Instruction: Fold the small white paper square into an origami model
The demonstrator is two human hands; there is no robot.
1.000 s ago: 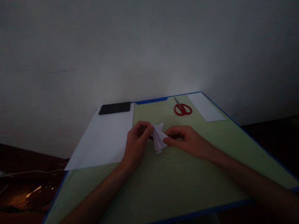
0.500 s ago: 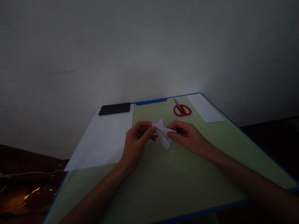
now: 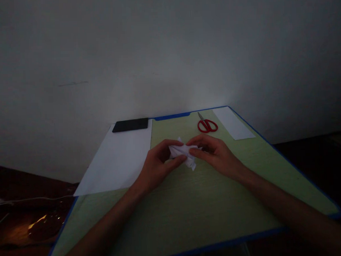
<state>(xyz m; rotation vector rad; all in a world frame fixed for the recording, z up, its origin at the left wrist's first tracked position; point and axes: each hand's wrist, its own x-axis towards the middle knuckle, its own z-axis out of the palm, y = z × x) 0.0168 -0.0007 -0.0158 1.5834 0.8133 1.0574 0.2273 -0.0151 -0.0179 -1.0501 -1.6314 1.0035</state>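
Observation:
A small piece of folded white paper (image 3: 178, 151), with several pointed flaps, is held between both hands above the middle of the table. My left hand (image 3: 162, 160) grips its left side, thumb on the near face and fingers behind. On the right side, my right hand (image 3: 212, 152) pinches the paper between thumb and fingers. Beyond the right hand lie scissors (image 3: 206, 125) with red handles, blades pointing to the wall. The exact folds are hard to make out in the dim light, and the fingers cover part of them.
The pale green table (image 3: 190, 209) has a blue edge and stands against a grey wall (image 3: 168, 53). A large white sheet (image 3: 115, 159) lies at left with a flat black object (image 3: 130, 125) on it. A white paper strip (image 3: 234, 122) lies far right. A white cable (image 3: 35, 198) runs at left.
My left hand has shifted its grip, its thumb now lower and further right on the paper. The hands are closer together, and the folded paper has turned and looks more compact.

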